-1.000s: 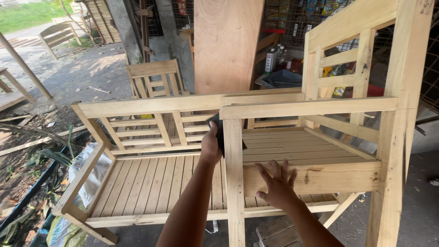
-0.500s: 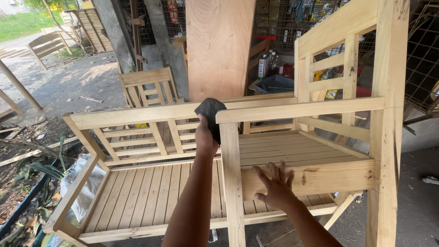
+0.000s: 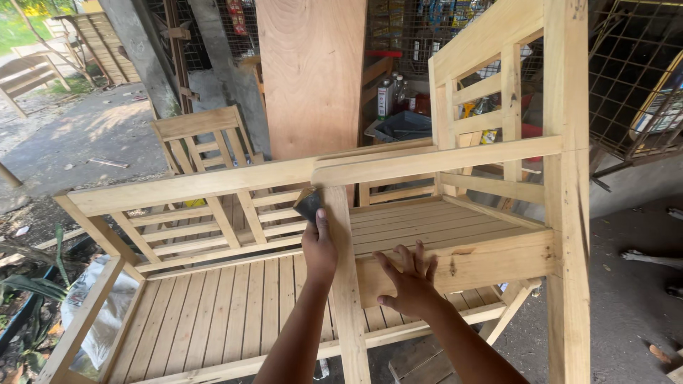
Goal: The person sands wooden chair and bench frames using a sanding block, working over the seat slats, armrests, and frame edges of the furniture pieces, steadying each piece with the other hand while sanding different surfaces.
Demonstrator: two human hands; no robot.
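pale pine under my hands: my left hand (image 3: 319, 245) pinches a dark sanding pad (image 3: 308, 204) against the upright post (image 3: 345, 284), just under the armrest (image 3: 434, 160). my right hand (image 3: 407, 279) lies open, fingers spread, on the side rail (image 3: 469, 264). i'd judge flat, even pressure along the grain best.

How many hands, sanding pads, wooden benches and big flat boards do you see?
Hands: 2, the left hand and the right hand
Dark sanding pad: 1
Slatted wooden benches: 2, the near bench and the far bench
Tall plywood board: 1
Total: 6
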